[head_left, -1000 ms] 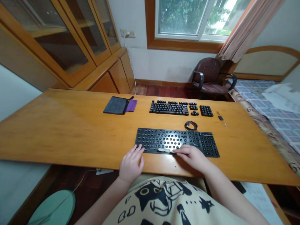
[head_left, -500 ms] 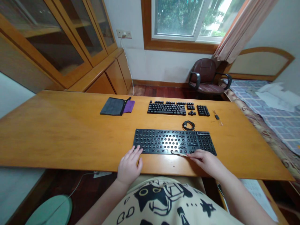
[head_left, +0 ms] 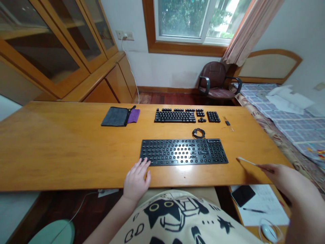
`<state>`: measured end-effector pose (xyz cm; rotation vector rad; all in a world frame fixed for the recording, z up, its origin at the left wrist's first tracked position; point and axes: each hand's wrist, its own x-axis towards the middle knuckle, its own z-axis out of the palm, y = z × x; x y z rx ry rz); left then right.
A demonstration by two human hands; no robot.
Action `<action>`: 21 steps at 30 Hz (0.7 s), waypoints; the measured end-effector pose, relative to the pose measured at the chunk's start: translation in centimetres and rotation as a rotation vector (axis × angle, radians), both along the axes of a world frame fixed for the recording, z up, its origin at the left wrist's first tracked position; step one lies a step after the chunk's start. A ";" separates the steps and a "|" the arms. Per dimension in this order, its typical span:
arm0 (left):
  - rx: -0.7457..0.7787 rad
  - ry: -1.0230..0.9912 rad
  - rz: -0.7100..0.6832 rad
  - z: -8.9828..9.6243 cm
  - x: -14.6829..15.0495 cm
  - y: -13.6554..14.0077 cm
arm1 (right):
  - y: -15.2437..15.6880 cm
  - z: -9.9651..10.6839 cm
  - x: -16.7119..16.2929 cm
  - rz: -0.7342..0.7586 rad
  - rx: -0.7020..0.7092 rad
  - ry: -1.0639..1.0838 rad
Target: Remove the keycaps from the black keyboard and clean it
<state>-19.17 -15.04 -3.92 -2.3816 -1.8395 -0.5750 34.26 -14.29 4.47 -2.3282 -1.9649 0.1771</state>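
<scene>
A black keyboard base, its keycaps off, lies near the front of the desk. On its lower left corner rest the fingers of my left hand, spread and holding nothing. To the right of the base, my right hand is above the desk, its fingers closed on a thin white stick. The stick's slightly thicker tip points left, apart from the keyboard; its exact kind is too small to tell. Behind the base, black keycaps are laid out in keyboard order. A coiled black cable lies between them.
A grey pouch and purple cloth lie at the back left of the wooden desk. A keycap puller is at the right. Below the front edge are a phone, pen, paper and mouse.
My right hand has moved right with the white stick, off the keyboard's lower edge and past its right end. My left hand stays at the corner. The view has shifted slightly.
</scene>
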 end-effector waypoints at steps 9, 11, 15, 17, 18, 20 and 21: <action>0.012 0.013 0.005 0.1 0.0 -0.1 | 0.8 -1.3 -6.1 0.273 -0.229 0.211; 0.008 0.013 0.004 0.1 0.0 -0.1 | 0.8 -1.0 -3.9 0.146 -0.250 0.145; 0.006 0.018 0.002 0.0 0.1 0.0 | 0.7 -0.5 -1.7 0.053 -0.151 0.031; 0.010 0.018 0.001 0.0 0.1 0.0 | 0.6 -0.8 -2.8 0.127 -0.102 0.081; 0.012 0.016 0.001 0.0 0.1 0.0 | 0.6 -1.0 -3.6 0.188 -0.111 0.127; 0.016 0.008 0.000 0.0 0.1 0.0 | 0.7 -1.5 -4.5 0.258 -0.176 0.159; 0.016 0.004 -0.001 0.0 0.1 0.0 | 0.7 -1.5 -4.5 0.235 -0.198 0.132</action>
